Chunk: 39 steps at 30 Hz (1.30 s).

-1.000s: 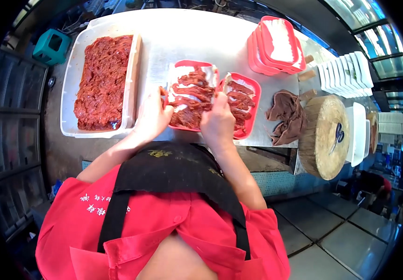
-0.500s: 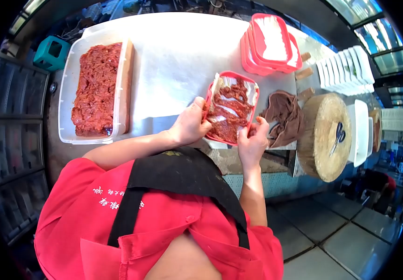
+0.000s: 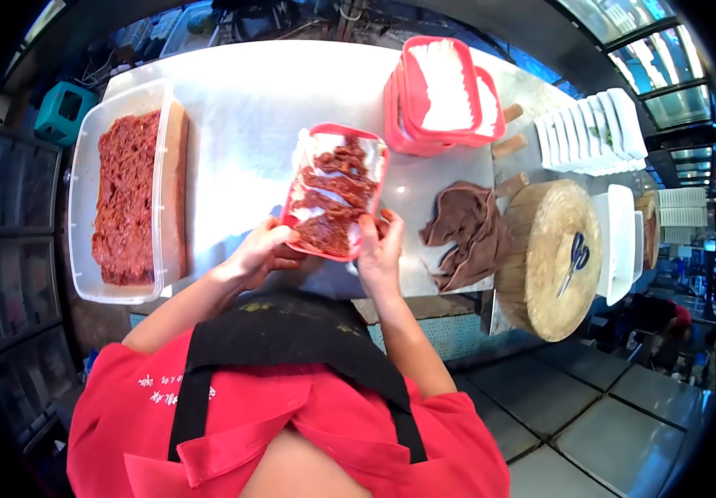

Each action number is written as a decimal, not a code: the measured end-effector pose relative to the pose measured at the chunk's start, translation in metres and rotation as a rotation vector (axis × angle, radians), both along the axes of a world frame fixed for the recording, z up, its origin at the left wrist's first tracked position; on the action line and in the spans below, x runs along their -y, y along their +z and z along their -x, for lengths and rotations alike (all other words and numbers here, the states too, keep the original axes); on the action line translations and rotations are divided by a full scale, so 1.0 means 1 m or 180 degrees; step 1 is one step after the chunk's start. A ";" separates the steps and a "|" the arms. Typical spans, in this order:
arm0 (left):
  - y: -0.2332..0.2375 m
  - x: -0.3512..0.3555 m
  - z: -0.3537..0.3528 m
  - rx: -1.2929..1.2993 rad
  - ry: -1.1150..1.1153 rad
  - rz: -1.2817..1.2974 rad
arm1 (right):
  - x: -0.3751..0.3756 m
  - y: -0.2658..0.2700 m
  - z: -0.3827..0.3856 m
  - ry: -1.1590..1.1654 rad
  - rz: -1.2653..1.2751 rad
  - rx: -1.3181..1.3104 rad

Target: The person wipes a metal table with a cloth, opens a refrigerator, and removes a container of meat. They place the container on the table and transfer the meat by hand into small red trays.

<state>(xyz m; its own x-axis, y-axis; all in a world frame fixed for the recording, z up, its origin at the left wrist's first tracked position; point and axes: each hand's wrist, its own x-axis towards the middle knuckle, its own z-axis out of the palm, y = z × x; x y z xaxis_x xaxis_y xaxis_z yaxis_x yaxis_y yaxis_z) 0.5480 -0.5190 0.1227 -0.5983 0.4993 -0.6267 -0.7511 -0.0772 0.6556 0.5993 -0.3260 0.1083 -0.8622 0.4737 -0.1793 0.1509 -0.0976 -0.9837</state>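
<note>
A red tray [image 3: 381,176] with white lining and strips of dark red meat [image 3: 337,191] is held over the metal table's near edge. My left hand [image 3: 265,251] grips its lower left corner, with some fingers hidden underneath. On the lower right side, my right hand [image 3: 380,253] holds the same tray, its thumb at the rim. To the left stands a large clear plastic tub [image 3: 80,207] with a mass of red minced-looking meat [image 3: 127,199]. Stacked red trays [image 3: 441,83] with white contents sit beyond my right hand.
A crumpled brown cloth [image 3: 467,232] lies right of the tray. Farther right are a round wooden block [image 3: 540,266] with scissors [image 3: 575,261] on it, white racks [image 3: 592,133] and a white tub [image 3: 618,241]. A green stool [image 3: 64,114] is at the far left.
Both hands and the held tray have shifted left in the view. The left hand now holds the tray lower, at its corner. The camera view has also shifted.
</note>
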 end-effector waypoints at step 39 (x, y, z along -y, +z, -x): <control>-0.031 -0.199 0.236 -0.2088 0.0705 0.0333 | -0.150 0.027 0.153 0.0387 0.0809 -0.0999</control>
